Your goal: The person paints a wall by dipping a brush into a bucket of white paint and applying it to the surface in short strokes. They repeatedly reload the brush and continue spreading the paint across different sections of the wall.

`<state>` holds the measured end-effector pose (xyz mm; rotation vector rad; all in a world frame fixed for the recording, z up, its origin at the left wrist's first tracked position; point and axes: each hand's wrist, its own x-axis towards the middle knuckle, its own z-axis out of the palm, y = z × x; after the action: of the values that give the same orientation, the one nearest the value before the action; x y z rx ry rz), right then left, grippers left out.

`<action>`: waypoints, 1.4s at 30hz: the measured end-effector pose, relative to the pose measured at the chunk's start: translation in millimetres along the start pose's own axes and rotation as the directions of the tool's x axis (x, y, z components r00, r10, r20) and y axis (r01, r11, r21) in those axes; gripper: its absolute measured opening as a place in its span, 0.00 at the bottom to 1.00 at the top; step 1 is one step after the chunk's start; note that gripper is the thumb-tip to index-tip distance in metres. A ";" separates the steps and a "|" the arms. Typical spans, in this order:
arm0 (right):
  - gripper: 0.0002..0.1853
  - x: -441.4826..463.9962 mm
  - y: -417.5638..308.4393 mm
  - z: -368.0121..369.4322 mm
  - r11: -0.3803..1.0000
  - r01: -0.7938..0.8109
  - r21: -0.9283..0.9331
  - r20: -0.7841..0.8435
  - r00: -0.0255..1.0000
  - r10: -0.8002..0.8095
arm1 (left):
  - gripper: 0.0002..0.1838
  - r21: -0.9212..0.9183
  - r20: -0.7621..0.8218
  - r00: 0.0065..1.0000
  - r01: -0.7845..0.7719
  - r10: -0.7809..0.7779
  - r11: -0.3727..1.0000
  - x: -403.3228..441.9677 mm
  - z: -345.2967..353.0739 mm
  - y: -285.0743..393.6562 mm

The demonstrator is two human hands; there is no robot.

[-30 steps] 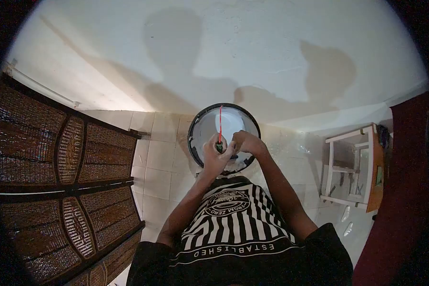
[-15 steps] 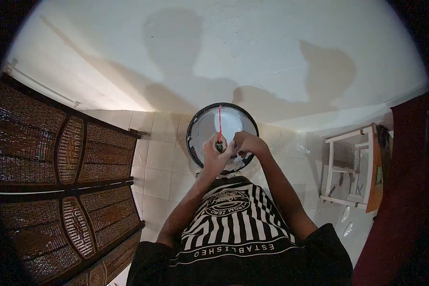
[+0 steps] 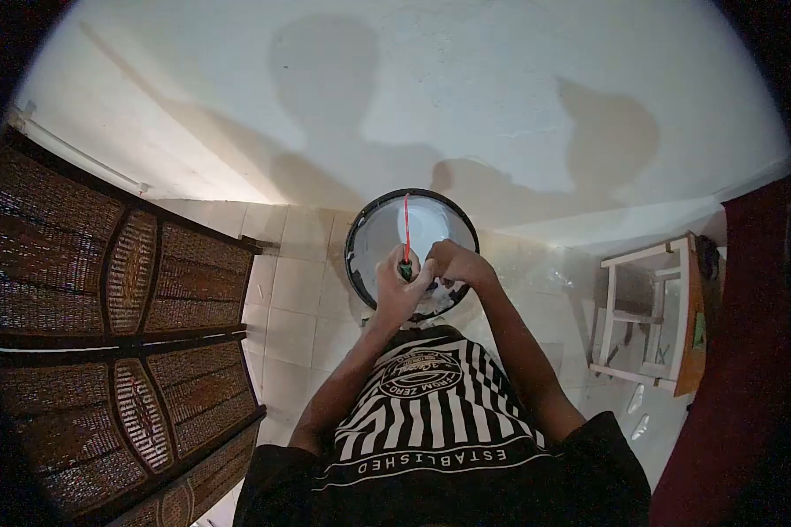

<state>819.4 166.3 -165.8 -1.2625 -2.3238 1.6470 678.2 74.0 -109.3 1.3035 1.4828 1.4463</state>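
Left hand (image 3: 397, 285) closed on a dark green piece (image 3: 405, 268) above a round container (image 3: 351, 250)

Farthest to the left of both hands stood dark-framed woven panels (image 3: 70, 263), each with a pale oval inset. Between them and the left hand ran a tiled floor (image 3: 290, 290). The left hand was curled, its fingers and thumb wrapped about the dark green piece, which showed between them. From that piece a thin red strip (image 3: 407, 224) ran straight out beyond the fingers, toward the far side of the container. The container, with its black rim and grey-white inside, lay beneath and around the two hands; pale patches showed in it below the right hand (image 3: 461, 263). Behind the hands, on the wearer's side, was a black shirt (image 3: 439, 378) with white stripes and lettering.

Just to the right of the left hand, the right hand bent inward, fingers curled, its tips next to the left thumb. Whether it pinched anything could not be told. Well to the right of the right hand was a pale-framed stool (image 3: 637, 317), and past it hung dark red cloth (image 3: 738, 351). Ahead of both hands, a pale wall (image 3: 466, 88) carried broad shadows.
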 end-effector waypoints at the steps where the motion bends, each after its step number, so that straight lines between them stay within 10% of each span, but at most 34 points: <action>1: 0.15 0.8 1.6 -0.3 1.000 0.004 -0.015 0.006 1.000 -0.003 | 0.15 -0.001 0.000 1.000 -0.001 0.001 1.000 -0.1 -0.2 0.0; 18: 0.14 -18.7 -24.7 -8.4 0.953 -0.046 -0.298 -0.273 0.961 -0.039 | 0.16 -0.301 0.181 0.972 0.197 -0.147 0.933 -6.8 -25.4 -3.5; 20: 0.13 -12.8 -6.9 -3.8 0.913 0.137 -0.384 -0.387 0.874 -0.294 | 0.17 -0.344 0.164 0.974 0.205 -0.157 0.916 -6.4 -25.1 -8.5; 42: 0.17 -4.8 1.7 22.6 0.998 0.018 -0.067 -0.382 0.923 -0.042 | 0.19 -0.507 0.061 0.951 0.292 -0.304 0.811 -2.9 -24.3 -11.3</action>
<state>813.6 145.9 -175.1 -1.4030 -2.1534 1.1907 653.8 65.4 -117.1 0.6920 1.1365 1.5045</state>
